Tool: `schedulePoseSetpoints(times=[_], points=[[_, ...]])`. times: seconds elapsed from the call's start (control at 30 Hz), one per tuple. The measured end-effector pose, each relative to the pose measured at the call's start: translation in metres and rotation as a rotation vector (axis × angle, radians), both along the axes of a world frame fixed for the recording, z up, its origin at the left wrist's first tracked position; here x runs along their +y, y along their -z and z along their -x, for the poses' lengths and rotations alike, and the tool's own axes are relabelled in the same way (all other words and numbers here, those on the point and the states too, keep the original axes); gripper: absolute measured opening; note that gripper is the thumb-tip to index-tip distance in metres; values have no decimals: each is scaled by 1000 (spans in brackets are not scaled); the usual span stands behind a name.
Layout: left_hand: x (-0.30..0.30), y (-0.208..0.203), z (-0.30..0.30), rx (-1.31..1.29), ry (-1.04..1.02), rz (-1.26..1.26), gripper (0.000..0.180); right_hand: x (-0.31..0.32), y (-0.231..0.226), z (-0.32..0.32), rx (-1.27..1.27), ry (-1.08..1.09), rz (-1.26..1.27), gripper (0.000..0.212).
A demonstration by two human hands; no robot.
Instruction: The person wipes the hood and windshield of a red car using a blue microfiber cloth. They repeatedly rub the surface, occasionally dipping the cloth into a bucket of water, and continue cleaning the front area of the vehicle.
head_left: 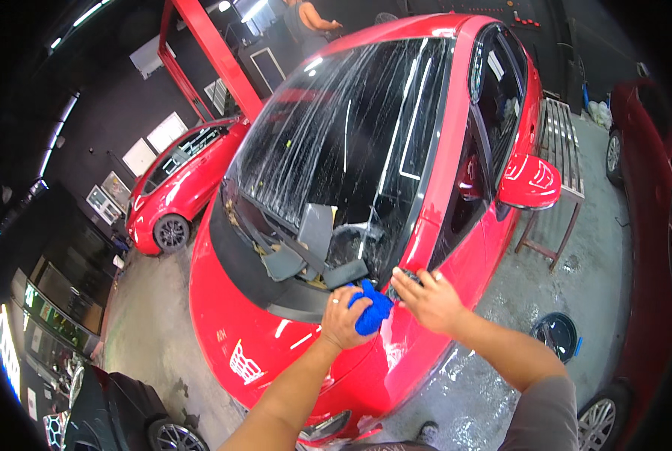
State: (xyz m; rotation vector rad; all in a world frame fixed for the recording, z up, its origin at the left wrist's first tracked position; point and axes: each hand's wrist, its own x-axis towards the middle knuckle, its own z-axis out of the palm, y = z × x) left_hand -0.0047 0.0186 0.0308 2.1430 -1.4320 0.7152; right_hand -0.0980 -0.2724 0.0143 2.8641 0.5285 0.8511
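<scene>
A bunched blue cloth is in my left hand, with the fingers closed round it. This hand is low over the red car's hood, just below the corner of the windshield. My right hand is close beside it, by the base of the windshield pillar. Its fingers bend over a small dark object whose kind I cannot make out. Above both hands the windshield is wet and streaked. Grey flaps and wiper parts show around its lower edge.
The side mirror juts out to the right, near a slatted metal bench. A dark bucket stands on the wet floor. Other cars are parked at left and right, including a red one. Another person stands behind the car.
</scene>
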Motion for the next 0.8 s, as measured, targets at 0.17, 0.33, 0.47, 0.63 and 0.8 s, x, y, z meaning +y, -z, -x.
schedulePoseSetpoints(times=[0.17, 0.33, 0.47, 0.63, 0.8], points=[[-2, 7, 2, 7, -11, 0, 77, -42, -55, -36, 25, 248, -114, 56], [-2, 9, 2, 3, 5, 37, 77, 42, 19, 17, 11, -2, -61, 58], [-1, 5, 4, 7, 12, 38, 74, -12, -17, -11, 13, 159, -115, 58], [-5, 3, 0, 37, 5, 65, 70, 28, 19, 7, 24, -2, -16, 58], [7, 2, -8, 13, -18, 26, 64, 17, -14, -12, -48, 65, -121, 60]])
